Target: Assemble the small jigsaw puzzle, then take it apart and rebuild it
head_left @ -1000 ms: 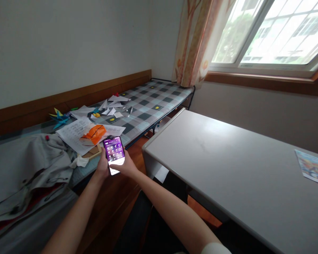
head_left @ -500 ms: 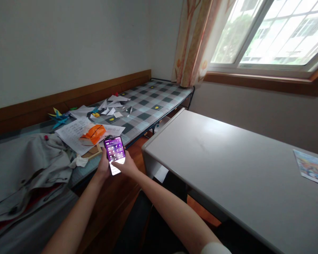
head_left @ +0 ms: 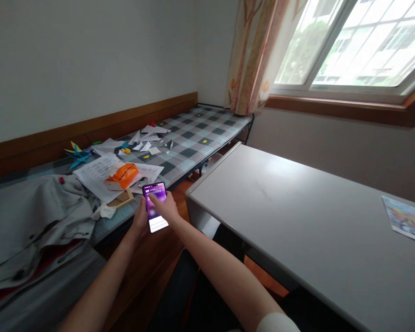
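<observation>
A smartphone [head_left: 158,222] with a lit purple and white screen is held upright between my two hands, above the floor beside the bed. My left hand [head_left: 140,220] grips its left edge. On the other side, my right hand [head_left: 166,208] clasps the right edge, and its thumb reaches across the upper part of the screen. Most of the fingers are hidden behind the phone. Just beyond it, an orange packet [head_left: 123,174] and printed sheets [head_left: 96,179] lie on the bed.
The checked bed [head_left: 190,133] carries folded papers [head_left: 151,133], a small wooden frame [head_left: 122,199], a crumpled tissue [head_left: 104,211] and a grey garment [head_left: 38,216]. To the right stands a white table [head_left: 280,207] with a colourful picture sheet [head_left: 408,219]. A curtain [head_left: 249,60] hangs by the window.
The phone and both hands have shifted slightly right and down. My right thumb has moved from low on the screen to its upper part, and the icon grid no longer shows.
</observation>
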`<state>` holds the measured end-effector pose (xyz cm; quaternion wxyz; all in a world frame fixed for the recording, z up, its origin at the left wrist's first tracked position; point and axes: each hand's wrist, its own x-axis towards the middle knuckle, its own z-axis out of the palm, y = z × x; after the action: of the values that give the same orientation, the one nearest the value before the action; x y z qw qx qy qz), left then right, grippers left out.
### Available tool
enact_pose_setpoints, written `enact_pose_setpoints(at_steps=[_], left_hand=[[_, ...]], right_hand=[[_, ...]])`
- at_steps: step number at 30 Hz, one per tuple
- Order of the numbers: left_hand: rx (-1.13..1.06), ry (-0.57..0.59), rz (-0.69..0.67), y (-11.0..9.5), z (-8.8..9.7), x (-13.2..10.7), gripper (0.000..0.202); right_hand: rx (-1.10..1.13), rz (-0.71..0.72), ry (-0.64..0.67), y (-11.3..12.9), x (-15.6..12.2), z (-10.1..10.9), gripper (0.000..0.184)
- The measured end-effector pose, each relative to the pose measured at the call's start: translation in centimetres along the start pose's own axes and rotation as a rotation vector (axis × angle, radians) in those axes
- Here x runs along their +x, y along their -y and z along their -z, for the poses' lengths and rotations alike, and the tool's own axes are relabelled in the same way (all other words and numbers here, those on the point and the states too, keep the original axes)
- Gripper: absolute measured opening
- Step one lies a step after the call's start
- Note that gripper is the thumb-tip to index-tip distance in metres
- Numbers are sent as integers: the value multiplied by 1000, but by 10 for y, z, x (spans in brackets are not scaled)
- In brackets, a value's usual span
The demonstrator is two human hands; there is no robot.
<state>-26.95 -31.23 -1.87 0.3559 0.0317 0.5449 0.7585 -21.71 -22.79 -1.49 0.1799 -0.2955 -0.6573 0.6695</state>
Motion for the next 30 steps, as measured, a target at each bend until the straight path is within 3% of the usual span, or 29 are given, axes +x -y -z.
enact_pose_setpoints(at_steps=[3, 9, 16, 21, 27, 30], left_hand=[[-48, -11, -3, -2, 3, 2, 54], [-59, 12, 59, -7, 15, 9, 60], [-16, 65, 120, -17, 17, 4, 59], [25, 68, 124, -14, 19, 8, 60], [86, 83, 4, 0, 21, 15, 55], [86, 62, 7, -1, 18, 13, 53]], right_hand=[[56, -13, -16, -4, 5, -1, 52], [234, 50, 118, -9, 6, 0, 29], [390, 73, 185, -10, 2, 8, 28], [258, 115, 128, -12, 4, 10, 26], [5, 54, -77, -8, -1, 7, 46], [14, 67, -56, -9, -1, 6, 44]])
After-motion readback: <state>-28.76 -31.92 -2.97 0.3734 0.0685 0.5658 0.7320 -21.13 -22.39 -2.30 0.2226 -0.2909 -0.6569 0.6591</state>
